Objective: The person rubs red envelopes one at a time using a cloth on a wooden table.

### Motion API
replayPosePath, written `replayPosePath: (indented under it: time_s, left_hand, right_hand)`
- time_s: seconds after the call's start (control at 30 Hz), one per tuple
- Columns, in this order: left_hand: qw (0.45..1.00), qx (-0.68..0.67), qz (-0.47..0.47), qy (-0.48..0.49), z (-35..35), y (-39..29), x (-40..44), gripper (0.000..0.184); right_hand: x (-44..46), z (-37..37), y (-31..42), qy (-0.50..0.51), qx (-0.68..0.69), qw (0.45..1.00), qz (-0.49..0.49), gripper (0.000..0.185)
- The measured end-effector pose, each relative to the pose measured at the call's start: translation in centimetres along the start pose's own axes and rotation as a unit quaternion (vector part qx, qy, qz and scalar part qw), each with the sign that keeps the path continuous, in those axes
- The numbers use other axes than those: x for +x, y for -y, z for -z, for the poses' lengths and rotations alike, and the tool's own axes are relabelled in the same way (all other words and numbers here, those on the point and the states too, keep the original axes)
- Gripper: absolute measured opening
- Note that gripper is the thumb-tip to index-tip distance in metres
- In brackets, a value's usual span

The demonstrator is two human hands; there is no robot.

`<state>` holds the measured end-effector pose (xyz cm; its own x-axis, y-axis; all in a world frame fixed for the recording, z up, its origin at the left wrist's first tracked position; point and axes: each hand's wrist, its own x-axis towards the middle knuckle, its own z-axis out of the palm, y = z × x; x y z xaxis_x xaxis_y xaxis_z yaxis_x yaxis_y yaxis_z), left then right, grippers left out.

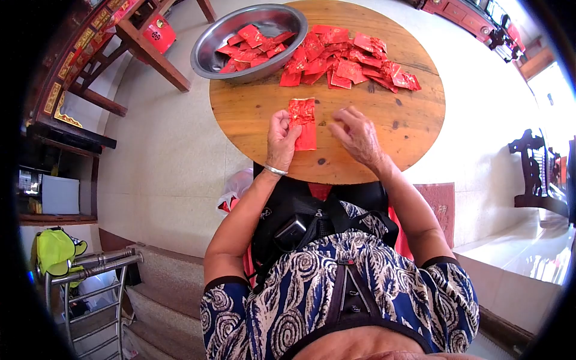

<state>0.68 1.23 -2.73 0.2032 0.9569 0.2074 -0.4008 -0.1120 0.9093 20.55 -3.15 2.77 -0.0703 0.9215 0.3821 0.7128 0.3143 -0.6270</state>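
Note:
Between the thumb and fingers of my left hand [282, 139] is a red paper packet [306, 133] with gold print, held upright over the near part of the table. My right hand [356, 135] hovers just to the right of the packet, apart from it, fingers loosely curled and slightly blurred; I see nothing in them. Beyond both hands lies a loose pile of red packets [348, 67] on the wood. To its left stands a wide metal basin [207, 51] with several more red packets [252, 47] inside.
The round wooden table [396, 135] fills the space before me. A wooden stool or table leg [157, 60] stands at the upper left, near a red box [158, 35]. A metal railing [90, 270] with a yellow-green cap [55, 252] is at the lower left. A dark carved chair [537, 174] is at right.

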Motion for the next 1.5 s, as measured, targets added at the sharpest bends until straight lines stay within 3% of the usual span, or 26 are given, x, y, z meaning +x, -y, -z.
replayPosePath:
  time_s: [0.17,0.23,0.33,0.47,0.53,0.7,0.8,0.9,0.97,1.2,1.27,1.4,1.47,1.5]
  left_hand:
    - [1.000,0.005,0.014,0.007,0.0,-0.2,-0.1,0.037]
    - [1.000,-0.006,0.015,0.008,-0.3,-0.4,-0.2,0.039]
    - [0.999,-0.004,0.034,0.019,-1.4,-1.5,-0.5,0.045]
    - [0.999,-0.025,0.037,0.021,-1.3,-1.7,-0.5,0.048]
    - [0.998,-0.018,0.046,0.023,-0.7,-1.7,-0.3,0.048]
    - [0.991,-0.043,0.101,0.075,0.1,-1.2,-0.2,0.015]
    - [0.985,-0.031,0.152,0.071,0.1,-1.5,-0.4,0.009]
    - [0.988,-0.009,0.145,0.059,0.6,-1.1,-0.1,0.011]
    - [0.987,-0.007,0.155,0.050,0.5,-1.3,-0.1,0.012]
    - [0.975,0.038,0.213,0.053,0.9,-1.3,-0.1,0.014]
    - [0.975,0.029,0.215,0.051,1.2,-1.1,0.0,0.014]
    - [0.974,0.010,0.221,0.041,1.6,-0.5,0.0,0.014]
    - [0.971,0.023,0.235,0.039,1.9,-0.3,0.0,0.014]
    - [0.968,0.034,0.247,0.040,1.8,-0.2,0.1,0.014]
  right_hand:
    - [-0.9,-2.6,1.1,0.018,0.115,0.993,-0.009,0.030]
    - [-1.0,-2.6,1.8,0.077,0.192,0.973,-0.101,0.027]
    - [-1.2,-3.7,0.8,0.035,0.270,0.956,-0.107,0.024]
    - [-0.6,-2.3,-0.2,0.079,0.215,0.966,-0.118,0.011]
    - [-0.4,-1.4,-0.4,0.099,0.213,0.966,-0.105,0.013]
    - [-0.1,-0.8,-2.0,0.176,0.218,0.955,-0.094,0.017]
    - [0.1,-0.7,-2.3,0.155,0.236,0.956,-0.077,0.017]
    - [0.2,-0.9,-2.9,0.091,0.211,0.969,-0.094,0.008]
    - [0.2,-0.7,-2.5,0.080,0.256,0.946,-0.179,0.010]
    - [0.4,-0.7,-3.3,-0.045,0.250,0.957,-0.138,0.017]
    - [0.7,0.7,-1.9,-0.098,0.144,0.979,-0.107,0.020]
    - [0.9,2.3,-2.6,-0.093,0.012,0.992,-0.084,0.023]
    - [0.9,3.1,-3.2,-0.051,-0.090,0.995,0.010,0.030]
    - [0.8,3.4,-3.5,-0.055,-0.097,0.994,0.006,0.030]
